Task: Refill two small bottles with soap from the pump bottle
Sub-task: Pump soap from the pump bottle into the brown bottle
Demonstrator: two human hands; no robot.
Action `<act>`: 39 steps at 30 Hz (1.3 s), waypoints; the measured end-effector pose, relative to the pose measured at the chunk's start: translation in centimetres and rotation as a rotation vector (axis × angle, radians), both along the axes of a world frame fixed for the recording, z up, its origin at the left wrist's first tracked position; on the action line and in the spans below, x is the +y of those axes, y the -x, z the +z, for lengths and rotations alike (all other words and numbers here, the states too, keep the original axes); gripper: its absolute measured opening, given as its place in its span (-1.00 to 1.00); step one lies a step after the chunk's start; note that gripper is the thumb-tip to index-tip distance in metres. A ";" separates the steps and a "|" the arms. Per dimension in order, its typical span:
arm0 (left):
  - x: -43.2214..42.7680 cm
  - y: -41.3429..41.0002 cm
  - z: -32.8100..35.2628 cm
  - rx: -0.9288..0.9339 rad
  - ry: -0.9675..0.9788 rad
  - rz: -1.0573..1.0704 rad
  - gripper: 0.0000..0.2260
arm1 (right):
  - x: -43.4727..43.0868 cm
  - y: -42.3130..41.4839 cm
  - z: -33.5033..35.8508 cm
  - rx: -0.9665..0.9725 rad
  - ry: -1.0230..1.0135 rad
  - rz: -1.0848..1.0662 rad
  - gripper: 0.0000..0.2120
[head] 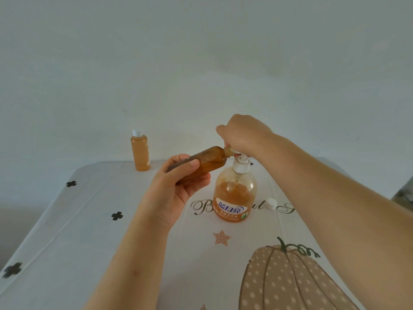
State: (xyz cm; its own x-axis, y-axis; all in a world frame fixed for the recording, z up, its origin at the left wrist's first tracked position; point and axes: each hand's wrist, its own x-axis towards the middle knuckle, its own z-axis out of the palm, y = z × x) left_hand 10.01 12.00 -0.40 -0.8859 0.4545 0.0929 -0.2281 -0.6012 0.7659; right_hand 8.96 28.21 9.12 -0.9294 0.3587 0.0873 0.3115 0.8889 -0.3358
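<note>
Left hand [176, 184] grips one small bottle [201, 163], fingers and thumb closed around its body, tilting it almost sideways so its open neck meets the spout of the pump bottle [234, 193]. Right hand [242, 135] sits on top of the pump head, fingers curled down over it; whether it is pressing cannot be told. One pump bottle stands on the tablecloth [111, 242], partly full of orange soap. Two small bottles are counted: the held one just left of the pump, and a second small bottle [140, 152], capped and full, standing upright well left of and beyond the pump bottle. One loose white cap [271, 204] lies just right of the pump bottle.
</note>
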 end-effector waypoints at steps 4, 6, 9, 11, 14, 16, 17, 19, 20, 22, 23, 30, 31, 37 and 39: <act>0.0 0.1 -0.1 0.005 -0.003 0.007 -0.89 | -0.1 -0.1 -0.2 0.015 0.032 -0.010 -0.67; 0.0 0.3 -0.3 0.004 0.010 0.015 -0.87 | 0.0 0.0 -0.6 0.015 0.046 -0.011 -0.67; 0.0 0.6 -0.7 -0.001 0.037 0.013 -0.86 | 0.1 0.1 -1.4 0.007 0.079 -0.013 -0.67; 0.0 0.6 -0.8 -0.015 0.045 0.012 -0.84 | 0.2 0.1 -1.6 0.012 0.099 -0.013 -0.66; -0.1 0.6 -0.9 -0.007 0.038 -0.003 -0.85 | 0.2 0.1 -1.6 0.019 0.113 -0.015 -0.66; -0.1 0.6 -0.9 -0.008 0.035 -0.002 -0.87 | 0.2 0.0 -1.5 0.018 0.114 -0.021 -0.66; -0.1 0.6 -0.9 -0.009 0.036 0.000 -0.85 | 0.1 0.0 -1.5 0.015 0.114 -0.025 -0.67; -0.1 0.5 -0.8 -0.010 0.029 0.000 -0.84 | 0.1 0.0 -1.4 0.010 0.118 -0.034 -0.68; -0.1 0.4 -0.7 -0.013 0.022 -0.003 -0.86 | 0.0 0.0 -1.3 0.010 0.122 -0.040 -0.69; 0.0 0.3 -0.7 -0.021 0.016 -0.005 -0.86 | 0.0 0.1 -1.1 0.013 0.137 -0.046 -0.68; 0.0 0.3 -0.7 -0.024 0.013 -0.009 -0.85 | 0.0 0.2 -1.0 0.012 0.145 -0.046 -0.66; 0.2 0.1 -0.3 -0.034 -0.020 -0.015 -0.85 | -0.1 -0.3 0.2 -0.017 0.124 -0.001 -0.66; 0.1 0.1 -0.3 -0.030 -0.025 -0.016 -0.85 | -0.1 -0.3 0.2 -0.031 0.121 -0.009 -0.66; 0.0 0.2 -0.4 -0.019 -0.017 -0.011 -0.85 | 0.0 -0.1 -0.2 -0.018 0.119 -0.005 -0.63; 0.1 0.3 -0.4 -0.011 -0.003 0.004 -0.87 | 0.1 0.1 -0.7 -0.003 0.121 0.009 -0.63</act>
State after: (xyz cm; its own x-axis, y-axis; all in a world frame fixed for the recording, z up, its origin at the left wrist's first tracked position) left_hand 9.74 12.07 -0.75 -0.8888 0.4504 0.0843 -0.2339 -0.6042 0.7617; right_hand 8.86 28.34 8.44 -0.9328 0.3581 0.0407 0.3050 0.8445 -0.4401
